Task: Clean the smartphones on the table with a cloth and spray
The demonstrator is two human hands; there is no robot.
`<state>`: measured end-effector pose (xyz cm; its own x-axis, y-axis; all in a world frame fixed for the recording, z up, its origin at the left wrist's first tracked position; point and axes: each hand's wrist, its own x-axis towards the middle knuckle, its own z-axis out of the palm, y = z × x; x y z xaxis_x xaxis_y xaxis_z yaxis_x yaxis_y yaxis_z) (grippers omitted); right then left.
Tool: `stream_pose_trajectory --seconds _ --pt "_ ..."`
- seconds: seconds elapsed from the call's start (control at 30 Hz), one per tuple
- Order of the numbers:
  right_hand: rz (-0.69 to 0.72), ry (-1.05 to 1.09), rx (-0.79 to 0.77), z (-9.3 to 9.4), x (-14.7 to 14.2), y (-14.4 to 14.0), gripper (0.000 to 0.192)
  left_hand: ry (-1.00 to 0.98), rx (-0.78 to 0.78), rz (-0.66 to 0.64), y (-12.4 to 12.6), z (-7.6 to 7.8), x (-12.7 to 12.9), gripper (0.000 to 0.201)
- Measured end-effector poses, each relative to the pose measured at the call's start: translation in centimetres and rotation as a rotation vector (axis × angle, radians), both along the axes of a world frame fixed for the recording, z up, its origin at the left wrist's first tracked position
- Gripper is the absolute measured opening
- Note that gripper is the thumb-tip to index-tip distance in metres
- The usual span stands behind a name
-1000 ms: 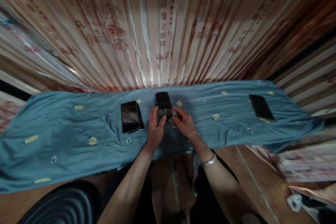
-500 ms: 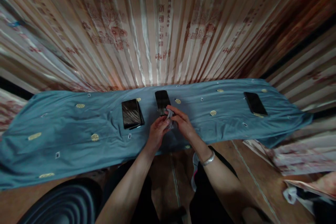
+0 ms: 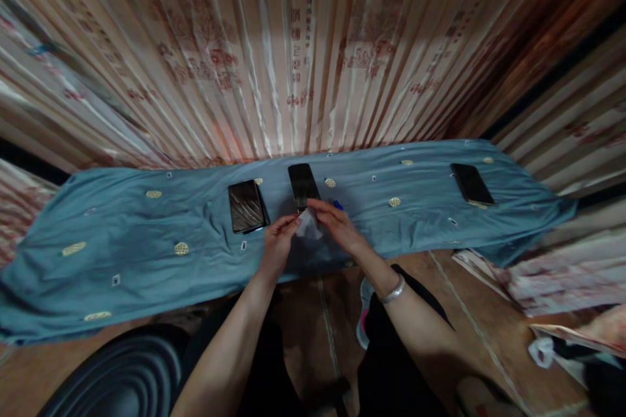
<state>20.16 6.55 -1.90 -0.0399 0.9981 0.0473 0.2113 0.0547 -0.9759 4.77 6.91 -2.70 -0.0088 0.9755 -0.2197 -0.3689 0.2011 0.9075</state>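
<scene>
My left hand (image 3: pixel 278 241) and my right hand (image 3: pixel 338 224) meet over the near edge of a blue cloth (image 3: pixel 147 254). Between their fingers they pinch a small pale, see-through sheet (image 3: pixel 308 224). Just beyond it a dark phone (image 3: pixel 303 184) lies flat on the cloth. A small blue thing (image 3: pixel 337 204) shows beside my right hand. A silver bangle (image 3: pixel 392 290) sits on my right wrist.
A second dark phone or stack (image 3: pixel 247 205) lies left of the middle one, and a third phone (image 3: pixel 471 184) at the far right. Pleated patterned curtains (image 3: pixel 293 52) hang behind. A round dark stool (image 3: pixel 117 378) stands lower left; clutter (image 3: pixel 562 345) lies on the floor at right.
Both hands have drawn back from the middle phone toward me. The pale sheet, first down on the phone, is now lifted clear between my fingers.
</scene>
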Motion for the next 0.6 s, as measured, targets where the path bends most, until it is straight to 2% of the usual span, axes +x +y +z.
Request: stream_pose_trajectory --seconds 0.13,0.2,0.23,0.33,0.4,0.5,0.6 --pt "-0.134 -0.529 0.133 -0.6 2.9 0.6 0.04 -0.199 -0.12 -0.024 0.1 0.1 -1.1 0.016" --pt "-0.186 -0.613 0.129 -0.9 4.3 0.6 0.036 -0.263 -0.162 -0.044 0.2 0.0 -1.3 0.014" --pt "-0.198 -0.731 0.126 -1.1 4.8 0.5 0.036 -0.276 -0.176 -0.045 0.2 0.0 -1.3 0.012" --pt "-0.183 -0.931 0.103 -1.8 5.2 0.2 0.044 -0.284 -0.214 -0.063 0.4 0.1 -1.1 0.008" --pt "-0.157 -0.974 0.089 -2.3 4.9 0.1 0.048 -0.282 -0.239 -0.084 0.4 0.2 -0.9 0.011" --pt "-0.163 -0.966 0.043 -2.8 4.6 0.3 0.039 -0.277 -0.24 -0.107 0.3 0.3 -0.8 0.018" --pt "-0.207 -0.775 -0.031 -2.7 5.1 0.6 0.028 -0.278 -0.221 -0.133 0.3 0.2 -0.8 0.019"
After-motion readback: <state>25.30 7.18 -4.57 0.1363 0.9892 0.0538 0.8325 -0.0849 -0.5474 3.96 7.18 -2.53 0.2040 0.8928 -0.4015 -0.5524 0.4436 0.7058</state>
